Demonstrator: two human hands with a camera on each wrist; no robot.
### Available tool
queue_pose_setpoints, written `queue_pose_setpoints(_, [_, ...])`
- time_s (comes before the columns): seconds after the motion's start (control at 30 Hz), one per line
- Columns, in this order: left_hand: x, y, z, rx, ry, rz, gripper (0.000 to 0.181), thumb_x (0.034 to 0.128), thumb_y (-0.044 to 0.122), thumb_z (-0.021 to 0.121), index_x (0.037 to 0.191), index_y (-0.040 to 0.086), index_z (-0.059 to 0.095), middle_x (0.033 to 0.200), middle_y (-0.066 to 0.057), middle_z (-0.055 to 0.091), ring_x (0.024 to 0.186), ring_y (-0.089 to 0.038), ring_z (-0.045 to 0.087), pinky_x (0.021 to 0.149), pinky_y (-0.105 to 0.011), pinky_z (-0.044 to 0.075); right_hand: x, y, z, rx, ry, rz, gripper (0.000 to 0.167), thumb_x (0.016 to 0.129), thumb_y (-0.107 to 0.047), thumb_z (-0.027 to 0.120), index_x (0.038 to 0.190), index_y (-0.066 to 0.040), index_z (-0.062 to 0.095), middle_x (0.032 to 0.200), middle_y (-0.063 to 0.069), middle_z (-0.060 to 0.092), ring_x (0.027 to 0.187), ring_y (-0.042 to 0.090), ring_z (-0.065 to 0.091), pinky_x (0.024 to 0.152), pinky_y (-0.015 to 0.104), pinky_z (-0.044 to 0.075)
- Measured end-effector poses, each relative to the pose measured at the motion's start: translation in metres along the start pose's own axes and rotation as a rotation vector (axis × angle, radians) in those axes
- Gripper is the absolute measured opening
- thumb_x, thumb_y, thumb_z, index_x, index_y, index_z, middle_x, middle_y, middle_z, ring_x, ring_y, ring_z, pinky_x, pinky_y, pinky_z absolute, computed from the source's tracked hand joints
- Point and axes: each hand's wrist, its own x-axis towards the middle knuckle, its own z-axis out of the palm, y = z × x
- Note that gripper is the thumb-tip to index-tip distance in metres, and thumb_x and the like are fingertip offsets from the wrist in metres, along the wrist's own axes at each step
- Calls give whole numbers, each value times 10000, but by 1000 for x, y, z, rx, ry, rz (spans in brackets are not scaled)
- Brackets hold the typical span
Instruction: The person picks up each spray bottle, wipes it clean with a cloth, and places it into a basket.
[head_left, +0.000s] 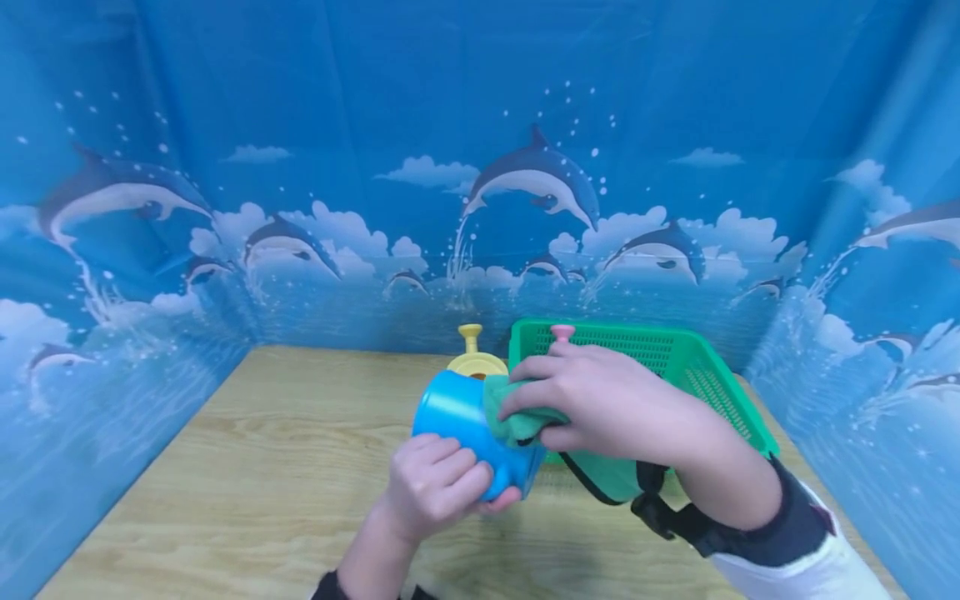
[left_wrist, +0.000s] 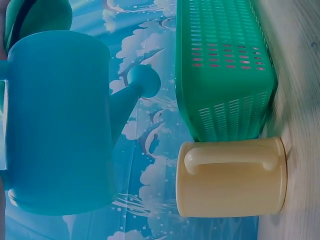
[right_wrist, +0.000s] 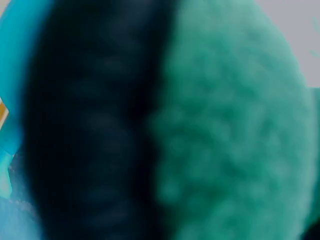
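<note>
My left hand grips a blue watering can, which is tilted above the table. Its spout and round rose show in the left wrist view, where the can's body fills the left side. With curled fingers my right hand holds a green cloth with black edging against the can's upper right part. Part of the cloth hangs below that hand. Close up, the fuzzy cloth and its dark edging cover most of the right wrist view, hiding the fingers.
Behind the blue can, a yellow watering can stands on the wooden table. Right of it is a green perforated basket, with a pink rose-shaped tip showing inside. A dolphin-print curtain encloses the back and sides.
</note>
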Motion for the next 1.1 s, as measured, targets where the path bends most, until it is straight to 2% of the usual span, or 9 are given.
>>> queue_pose_setpoints(0.1, [1, 3, 1, -25, 2, -20, 512, 966, 363, 531, 523, 203, 330, 483, 109, 229, 408, -5, 216, 452, -125, 104, 13, -2, 5, -8, -8, 27, 295, 838, -185, 701, 1125, -256, 694, 1150, -40, 660, 962, 179, 601, 777, 299, 483])
queue_pose_setpoints(0.17, [1, 6, 2, -48, 0, -27, 514, 970, 364, 526, 522, 202, 332, 479, 113, 244, 409, 0, 225, 455, -119, 109, 25, -3, 8, -5, -25, 47, 294, 860, -207, 674, 1150, -250, 684, 1143, -38, 654, 929, 187, 584, 754, 297, 459])
queue_pose_setpoints(0.33, [2, 11, 3, -83, 5, -45, 520, 979, 364, 511, 522, 201, 326, 474, 116, 255, 406, 5, 237, 460, -116, 110, 50, -2, 14, 50, -84, 86, 315, 902, -235, 627, 1215, -252, 652, 1205, -44, 634, 1005, 193, 581, 801, 319, 470])
queue_pose_setpoints(0.5, [3, 11, 2, -90, 9, -55, 519, 986, 356, 501, 524, 199, 325, 476, 115, 245, 406, 6, 226, 462, -116, 101, 59, 1, 15, 67, -117, 93, 321, 924, -268, 608, 1245, -274, 632, 1277, -48, 614, 1108, 201, 571, 850, 339, 474])
queue_pose_setpoints(0.63, [3, 9, 1, -95, -8, -58, 521, 991, 358, 494, 525, 196, 327, 471, 112, 248, 400, 5, 236, 457, -116, 105, 54, 4, 12, 103, -155, 92, 325, 927, -235, 618, 1251, -261, 629, 1265, -38, 617, 1118, 208, 566, 876, 346, 474])
queue_pose_setpoints(0.8, [0, 4, -1, -80, -22, -43, 515, 986, 371, 500, 530, 194, 342, 478, 107, 263, 406, -4, 258, 451, -116, 125, 38, 10, 5, 166, -200, 125, 330, 907, -201, 639, 1228, -278, 641, 1238, -57, 621, 1114, 190, 560, 871, 352, 465])
queue_pose_setpoints(0.93, [-3, 2, -1, -60, -27, -27, 501, 975, 383, 516, 535, 198, 362, 484, 108, 284, 411, -9, 275, 452, -116, 141, 21, 18, 1, 209, -181, 98, 326, 889, -161, 635, 1195, -271, 659, 1191, -78, 635, 1097, 142, 583, 975, 416, 442])
queue_pose_setpoints(1.03, [-4, 1, -1, -56, -30, -23, 496, 969, 387, 525, 537, 200, 370, 482, 108, 290, 409, -11, 280, 453, -116, 142, 9, 25, -1, 253, -168, 59, 332, 879, -118, 621, 1182, -245, 663, 1161, -86, 642, 1080, 111, 602, 1114, 485, 332])
queue_pose_setpoints(1.1, [-5, 1, -2, -54, -28, -11, 490, 968, 385, 527, 540, 200, 377, 482, 108, 291, 410, -11, 279, 453, -117, 142, 1, 30, -2, 275, -165, 37, 341, 876, -101, 607, 1183, -239, 660, 1161, -94, 643, 1091, 102, 604, 1121, 454, 342])
